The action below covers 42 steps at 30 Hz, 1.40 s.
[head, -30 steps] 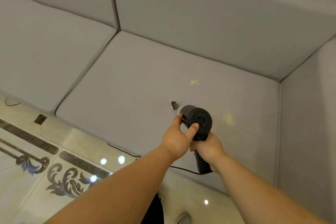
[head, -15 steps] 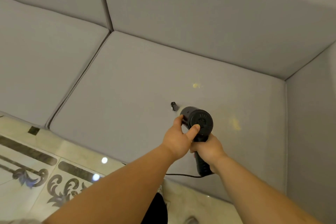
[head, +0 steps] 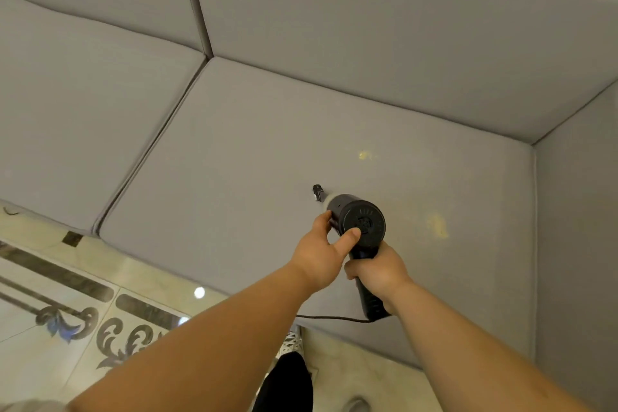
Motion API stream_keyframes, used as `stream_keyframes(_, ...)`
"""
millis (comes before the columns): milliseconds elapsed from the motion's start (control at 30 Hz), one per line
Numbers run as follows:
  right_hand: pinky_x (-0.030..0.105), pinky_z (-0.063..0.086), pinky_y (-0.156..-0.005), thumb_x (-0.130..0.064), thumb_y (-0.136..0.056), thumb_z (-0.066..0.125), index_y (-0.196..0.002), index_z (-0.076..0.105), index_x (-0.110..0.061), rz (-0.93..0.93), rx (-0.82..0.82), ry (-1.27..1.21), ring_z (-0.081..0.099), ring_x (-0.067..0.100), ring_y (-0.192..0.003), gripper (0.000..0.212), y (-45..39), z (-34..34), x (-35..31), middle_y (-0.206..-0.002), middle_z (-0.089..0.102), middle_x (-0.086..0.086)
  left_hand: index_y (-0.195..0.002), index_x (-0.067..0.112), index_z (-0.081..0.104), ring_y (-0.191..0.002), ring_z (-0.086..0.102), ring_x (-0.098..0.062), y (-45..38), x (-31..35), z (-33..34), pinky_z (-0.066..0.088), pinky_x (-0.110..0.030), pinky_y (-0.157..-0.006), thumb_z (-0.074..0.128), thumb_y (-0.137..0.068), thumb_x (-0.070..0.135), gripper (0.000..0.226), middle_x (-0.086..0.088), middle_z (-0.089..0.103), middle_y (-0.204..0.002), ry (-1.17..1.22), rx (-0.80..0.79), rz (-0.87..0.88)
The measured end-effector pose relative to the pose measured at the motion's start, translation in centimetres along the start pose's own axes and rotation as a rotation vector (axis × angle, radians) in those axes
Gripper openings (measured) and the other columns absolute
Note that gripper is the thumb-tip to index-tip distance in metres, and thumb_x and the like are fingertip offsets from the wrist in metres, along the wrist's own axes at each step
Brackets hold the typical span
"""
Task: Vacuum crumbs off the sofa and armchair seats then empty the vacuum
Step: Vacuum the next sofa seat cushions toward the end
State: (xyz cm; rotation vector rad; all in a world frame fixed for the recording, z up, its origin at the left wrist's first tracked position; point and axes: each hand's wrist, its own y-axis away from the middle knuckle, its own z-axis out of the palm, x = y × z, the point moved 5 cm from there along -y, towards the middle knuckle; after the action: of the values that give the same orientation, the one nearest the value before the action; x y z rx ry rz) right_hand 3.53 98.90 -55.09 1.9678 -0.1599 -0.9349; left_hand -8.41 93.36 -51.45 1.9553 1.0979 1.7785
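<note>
head view: two hands steady the vacuum over a crumbed sofa seat

head camera looks down on a black handheld vacuum held over the grey sofa seat, its narrow nozzle tip pointing down at or just above the fabric; whether it touches cannot be told. the right hand is wrapped around the handle, carrying the weight, while the left hand cups the round motor body, thumb laid on its rear face and fingers curled round the far side, probably to aim the nozzle. a cord trails from the handle's end across the seat's front edge.

two pale yellow crumb patches remain: one beyond the nozzle, another just right of the body. judging by this, the sofa step is unfinished, and the nozzle needs swinging right to reach them. the patterned tile floor shows at lower left.
</note>
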Motion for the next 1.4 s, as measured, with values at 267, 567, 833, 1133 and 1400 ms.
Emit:
stream_keyframes(267,0.032,0.045,-0.064,-0.002,-0.067,0.071,-0.097,0.061,-0.016,0.025,0.02,0.007,0.059,0.027,-0.077,0.035,2.9,-3.7,4.7,-0.085,0.064,0.007,-0.148,0.025,0.022,-0.123,0.05,-0.027,3.0,-0.5,5.2,0.039,-0.044,-0.106,0.057,-0.089,0.046,0.071,-0.002,0.042,-0.145,0.015,-0.067,-0.006)
stream_keyframes(567,0.037,0.051,-0.068,-0.001,-0.068,0.07,-0.101,0.061,-0.015,-0.022,0.017,0.016,0.062,0.031,-0.08,0.037,6.7,-6.7,9.9,-0.088,0.066,0.012,-0.149,0.025,0.019,-0.123,0.051,-0.026,7.3,-2.5,11.2,0.039,-0.039,-0.106,0.055,-0.09,0.047,0.072,0.0,0.042,-0.145,0.042,-0.046,0.018)
stream_keyframes(833,0.044,0.055,-0.078,-0.004,-0.067,0.07,-0.103,0.062,-0.017,-0.078,-0.063,0.038,0.064,0.03,-0.085,0.039,6.5,-5.3,10.5,-0.093,0.068,0.011,-0.148,0.028,0.023,-0.109,0.053,-0.013,9.0,-4.0,11.0,0.04,-0.026,-0.09,0.052,-0.09,0.05,0.068,0.005,0.05,-0.137,0.022,0.125,0.047)
stream_keyframes(1133,0.033,0.047,-0.066,-0.005,-0.067,0.071,-0.099,0.062,-0.02,-0.055,0.003,0.084,0.062,0.026,-0.078,0.037,6.5,-7.0,12.2,-0.086,0.066,0.006,-0.15,0.029,0.018,-0.123,0.052,-0.023,8.8,-4.4,12.9,0.039,-0.044,-0.106,0.054,-0.088,0.054,0.075,0.005,0.042,-0.145,0.023,0.01,0.017)
stream_keyframes(1400,0.037,0.05,-0.069,-0.004,-0.066,0.071,-0.096,0.061,-0.018,-0.119,-0.035,0.022,0.063,0.029,-0.081,0.034,5.5,-4.9,8.0,-0.087,0.066,0.007,-0.15,0.029,0.018,-0.123,0.052,-0.022,7.7,-2.3,8.8,0.038,-0.035,-0.105,0.055,-0.089,0.05,0.074,0.005,0.043,-0.144,0.016,0.096,0.052)
